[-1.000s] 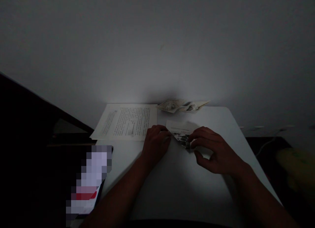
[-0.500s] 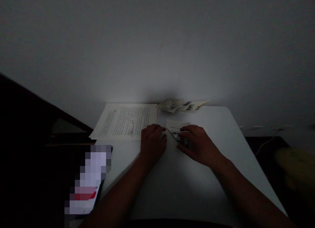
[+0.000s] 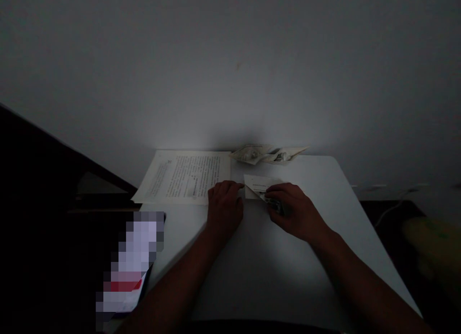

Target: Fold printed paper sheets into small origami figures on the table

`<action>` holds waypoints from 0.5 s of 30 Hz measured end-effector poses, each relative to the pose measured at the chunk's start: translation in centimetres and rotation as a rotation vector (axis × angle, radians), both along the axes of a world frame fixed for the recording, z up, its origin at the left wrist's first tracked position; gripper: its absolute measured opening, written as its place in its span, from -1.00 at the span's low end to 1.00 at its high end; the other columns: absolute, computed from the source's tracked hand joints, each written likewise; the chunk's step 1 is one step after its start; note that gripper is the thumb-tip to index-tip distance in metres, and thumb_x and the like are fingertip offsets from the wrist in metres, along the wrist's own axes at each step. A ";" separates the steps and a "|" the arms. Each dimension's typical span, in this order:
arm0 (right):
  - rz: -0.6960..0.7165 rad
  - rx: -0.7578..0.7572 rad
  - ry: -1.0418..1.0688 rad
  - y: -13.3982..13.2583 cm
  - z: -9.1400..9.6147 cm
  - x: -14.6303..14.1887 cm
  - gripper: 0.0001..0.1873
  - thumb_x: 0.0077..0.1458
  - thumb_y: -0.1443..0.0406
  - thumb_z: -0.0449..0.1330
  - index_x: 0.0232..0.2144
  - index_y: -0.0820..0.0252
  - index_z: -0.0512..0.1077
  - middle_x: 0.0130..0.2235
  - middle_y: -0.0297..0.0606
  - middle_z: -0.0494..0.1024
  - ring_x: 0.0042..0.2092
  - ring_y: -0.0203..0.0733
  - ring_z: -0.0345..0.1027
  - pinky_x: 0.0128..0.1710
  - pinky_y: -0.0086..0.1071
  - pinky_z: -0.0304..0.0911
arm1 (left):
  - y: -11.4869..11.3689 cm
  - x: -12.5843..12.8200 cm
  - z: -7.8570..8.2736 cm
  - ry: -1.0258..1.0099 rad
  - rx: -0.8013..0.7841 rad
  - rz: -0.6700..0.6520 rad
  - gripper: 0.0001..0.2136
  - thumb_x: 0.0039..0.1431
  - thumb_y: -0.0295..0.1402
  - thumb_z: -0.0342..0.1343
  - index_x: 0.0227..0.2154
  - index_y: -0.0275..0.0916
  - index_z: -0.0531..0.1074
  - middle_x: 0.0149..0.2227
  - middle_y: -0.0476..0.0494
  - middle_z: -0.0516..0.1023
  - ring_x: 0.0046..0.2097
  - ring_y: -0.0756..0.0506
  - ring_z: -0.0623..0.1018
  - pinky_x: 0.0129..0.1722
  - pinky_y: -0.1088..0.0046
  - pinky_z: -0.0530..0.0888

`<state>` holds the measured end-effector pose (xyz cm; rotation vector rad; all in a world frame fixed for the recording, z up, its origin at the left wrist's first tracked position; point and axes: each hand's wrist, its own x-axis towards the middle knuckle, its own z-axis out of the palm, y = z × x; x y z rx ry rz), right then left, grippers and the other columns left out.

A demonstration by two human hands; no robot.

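A piece of printed paper (image 3: 255,184), folded with a slanting crease, lies on the white table between my hands. My right hand (image 3: 297,211) is closed on its right side, fingers bent over a dark-printed flap. Part of the paper is hidden under that hand. My left hand (image 3: 225,206) rests on the table at the paper's left edge. Its fingers are bent, the thumb stands apart, and one fingertip reaches the paper's left corner; whether it presses there is hard to see.
Flat printed sheets (image 3: 183,175) lie at the back left, partly beside my left hand. Two folded paper shapes (image 3: 268,154) stand at the back by the wall (image 3: 230,84). A phone (image 3: 133,266) with a blurred screen is at the left edge of the white table (image 3: 334,194).
My right hand has moved slightly right and its fingers have closed more on the paper. The flap has lifted and shifted right, showing more paper underneath. My left hand has stayed nearly still.
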<state>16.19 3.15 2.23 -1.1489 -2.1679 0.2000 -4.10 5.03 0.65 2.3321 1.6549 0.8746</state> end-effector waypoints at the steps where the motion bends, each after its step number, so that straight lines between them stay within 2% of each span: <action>1: 0.003 -0.002 0.011 0.0 0.1 0.1 -0.68 -0.03 0.38 0.21 -0.15 0.15 0.40 -0.13 -0.16 0.50 -0.08 -0.09 0.36 -0.07 -0.15 0.27 | 0.0 0.0 0.1 -0.005 -0.002 -0.007 -0.68 0.05 -0.51 0.06 -0.09 -0.23 0.37 -0.12 -0.17 0.47 -0.04 -0.19 0.40 -0.03 0.22 0.27; 6: 0.040 -0.036 0.020 -0.1 0.4 0.3 -0.66 -0.04 0.36 0.22 -0.14 0.14 0.39 -0.12 -0.15 0.50 -0.08 -0.08 0.36 -0.07 -0.14 0.28 | -0.1 0.1 0.4 -0.024 0.010 -0.048 -0.59 0.06 -0.51 0.08 0.02 -0.24 0.31 -0.04 -0.21 0.42 0.00 -0.19 0.37 -0.04 0.24 0.29; 9: 0.054 -0.061 -0.007 -0.1 0.2 0.3 -0.65 -0.04 0.35 0.22 -0.13 0.13 0.39 -0.12 -0.16 0.51 -0.06 -0.06 0.37 0.00 -0.08 0.24 | -0.2 -0.1 0.5 0.031 0.014 -0.111 -0.70 0.07 -0.53 0.09 -0.11 -0.15 0.42 -0.02 -0.18 0.40 0.03 -0.19 0.35 -0.03 0.22 0.27; 13: 0.078 -0.070 -0.051 0.0 0.0 0.3 -0.68 -0.03 0.28 0.23 -0.15 0.09 0.40 -0.17 -0.24 0.53 -0.09 -0.08 0.40 0.17 0.08 -0.01 | 0.0 -0.4 0.5 0.120 -0.005 -0.212 -0.90 0.14 -0.43 0.11 -0.33 -0.13 0.50 -0.04 -0.09 0.46 0.04 -0.18 0.33 0.00 0.19 0.20; 15: 0.068 -0.069 -0.042 0.1 0.0 0.2 -0.71 0.00 0.26 0.23 -0.16 0.10 0.42 -0.18 -0.23 0.54 -0.09 -0.07 0.39 0.13 0.06 0.05 | 0.1 -0.5 0.6 0.134 -0.025 -0.242 -0.91 0.16 -0.40 0.11 -0.35 -0.13 0.51 -0.08 -0.07 0.50 0.01 -0.17 0.33 -0.02 0.21 0.20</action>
